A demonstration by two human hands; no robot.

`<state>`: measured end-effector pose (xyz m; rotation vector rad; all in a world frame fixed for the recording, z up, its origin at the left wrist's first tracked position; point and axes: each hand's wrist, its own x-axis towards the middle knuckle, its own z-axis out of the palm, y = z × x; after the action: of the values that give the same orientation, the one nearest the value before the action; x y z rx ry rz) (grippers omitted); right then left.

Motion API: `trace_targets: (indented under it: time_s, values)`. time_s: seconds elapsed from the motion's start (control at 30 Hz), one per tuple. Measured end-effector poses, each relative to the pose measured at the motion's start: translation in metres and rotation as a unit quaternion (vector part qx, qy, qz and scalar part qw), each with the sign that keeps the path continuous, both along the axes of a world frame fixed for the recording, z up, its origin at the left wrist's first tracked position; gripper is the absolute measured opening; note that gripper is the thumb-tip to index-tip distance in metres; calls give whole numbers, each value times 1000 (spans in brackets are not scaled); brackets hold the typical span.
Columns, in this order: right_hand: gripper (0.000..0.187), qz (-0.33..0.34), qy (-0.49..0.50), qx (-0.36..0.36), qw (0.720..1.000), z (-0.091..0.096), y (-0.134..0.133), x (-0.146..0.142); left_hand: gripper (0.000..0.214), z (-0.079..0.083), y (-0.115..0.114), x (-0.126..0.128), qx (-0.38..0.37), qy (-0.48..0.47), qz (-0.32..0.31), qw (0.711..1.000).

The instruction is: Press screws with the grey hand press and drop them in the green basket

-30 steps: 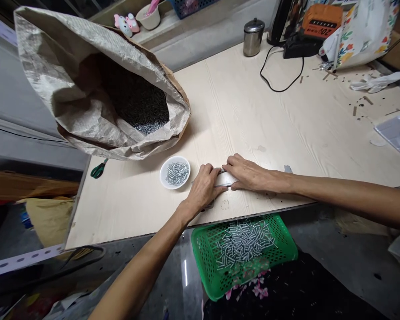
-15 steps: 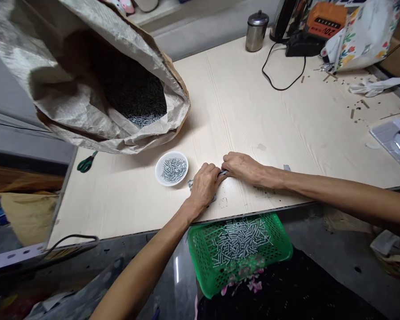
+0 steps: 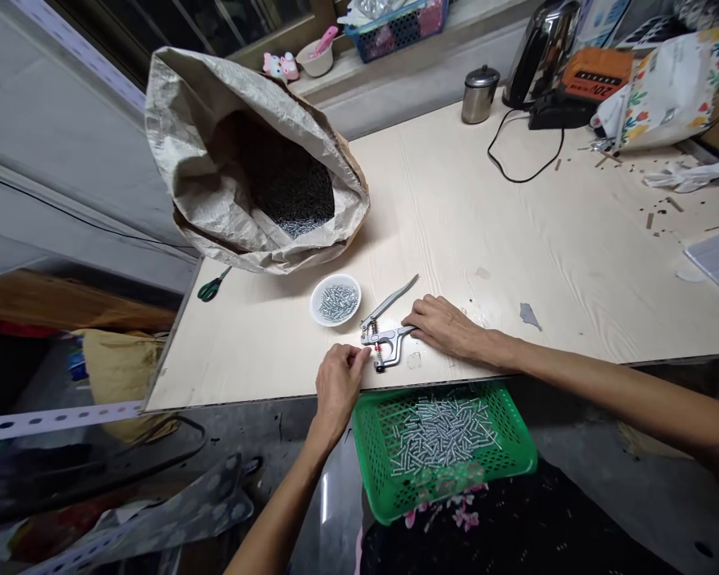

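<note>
- Pliers point(image 3: 389, 335), grey metal, lie near the table point(image 3: 431, 200) edge, 11 o'clock of the green basket; handles spread, upper 1 aimed between 1 and 2 o'clock, small red bit by the jaws.
- Right hand point(image 3: 446, 326) at 3 o'clock of pliers, fingers closed on the lower handle's end.
- Left hand point(image 3: 338, 385) at 8 o'clock of pliers, thumb and forefinger near each other by the red bit; can't tell if they pinch anything.
- White bowl point(image 3: 334, 322) just beside pliers at 10 o'clock, small silver pieces in it.
- Green basket point(image 3: 375, 471) below the table edge at 5 o'clock of pliers, heap of silver ridged rods point(image 3: 443, 431) inside.
- Open sack point(image 3: 195, 184) between 10 and 11 o'clock, dark heap inside.
- Scissors point(image 3: 209, 291), green handles, between 9 and 10 o'clock.
- Grey scrap point(image 3: 529, 315), 3 o'clock of right hand.
- Lidded metal canister point(image 3: 480, 97), far off at 1 o'clock.
</note>
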<state>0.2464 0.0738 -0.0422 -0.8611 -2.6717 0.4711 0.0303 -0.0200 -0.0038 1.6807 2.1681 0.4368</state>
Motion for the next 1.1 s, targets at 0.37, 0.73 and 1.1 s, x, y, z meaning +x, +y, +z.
trace_targets:
  time_s: [0.37, 0.73, 1.1]
  values:
    - [14, -5, 21, 19, 1000, -19, 1, -4, 21, 13, 35, 4, -192, 115, -110, 968]
    - [15, -11, 52, 0, 999, -20, 4, -2, 19, 53, -5, -6, -33, 129, -175, 976]
    - [17, -17, 68, 19, 997, -18, 1, -3, 22, 25, 94, -54, -17, 275, -70, 959]
